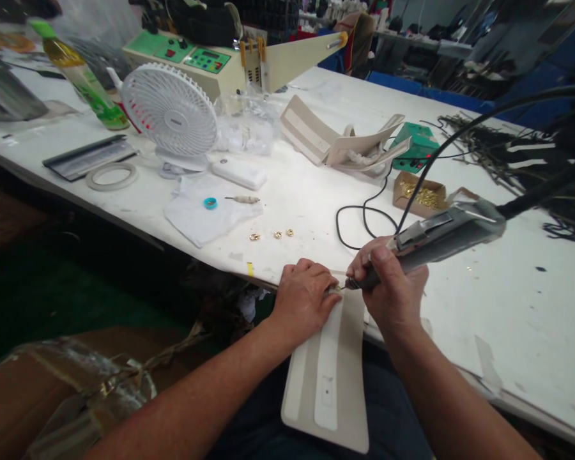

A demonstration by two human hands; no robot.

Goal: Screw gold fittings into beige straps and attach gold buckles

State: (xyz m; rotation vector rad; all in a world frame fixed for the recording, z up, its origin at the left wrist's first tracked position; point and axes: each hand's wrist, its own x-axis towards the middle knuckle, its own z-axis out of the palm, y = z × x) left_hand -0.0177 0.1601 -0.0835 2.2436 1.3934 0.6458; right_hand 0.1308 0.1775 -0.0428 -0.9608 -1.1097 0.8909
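Note:
My right hand (395,291) is wrapped round a grey electric screwdriver (448,233), its tip pointing left. The thin bit meets a small gold-coloured fitting (338,289) near the upper end of a long beige panel (353,377). Fingers of my left hand (303,295) are closed on that end of the panel, against the fitting, and partly hide it. A paler strip (326,364) runs down the panel, with a small dark hole near its bottom. The panel slopes from the table edge over my lap. Several gold metal fittings (278,235) lie ahead of my left hand.
On the white table (306,204) stand a white fan (170,115), a bottle (84,83) and a box of gold pieces (419,193). Beige panels (345,144) lie behind. A black cable (338,223) loops near my right hand; dark straps (522,166) are piled right.

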